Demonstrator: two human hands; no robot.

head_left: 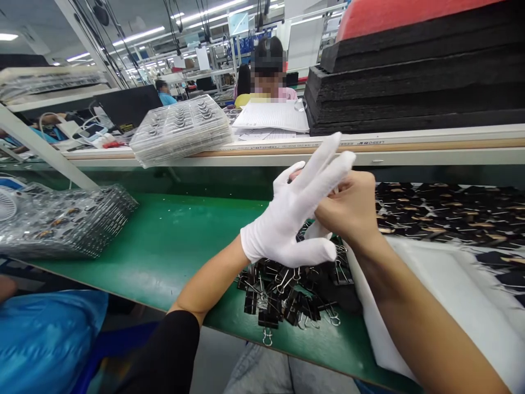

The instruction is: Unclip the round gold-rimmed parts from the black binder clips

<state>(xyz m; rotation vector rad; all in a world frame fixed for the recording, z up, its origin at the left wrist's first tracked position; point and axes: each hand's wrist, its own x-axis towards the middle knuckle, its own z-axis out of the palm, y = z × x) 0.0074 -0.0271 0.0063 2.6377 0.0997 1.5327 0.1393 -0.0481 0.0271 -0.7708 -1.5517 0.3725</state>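
My left hand (pixel 293 213) wears a white glove, its fingers spread apart. My right hand (pixel 348 205) is bare and closed against the gloved fingers, pinching white glove cloth; the exact grip is partly hidden behind the left hand. A bit of white fabric (pixel 318 231) shows below the right hand, and I cannot tell whether it belongs to the same glove. Under both hands lies a heap of black binder clips (pixel 283 298) with silver wire handles, on the green tabletop (pixel 184 235).
Clear plastic trays (pixel 69 219) are stacked at left, more trays (pixel 182 128) on the shelf (pixel 254 156). Black foam sheets (pixel 410 82) pile up at right. White padding (pixel 435 290) and dark parts (pixel 435 213) lie right. A person in blue (pixel 53 334) sits left.
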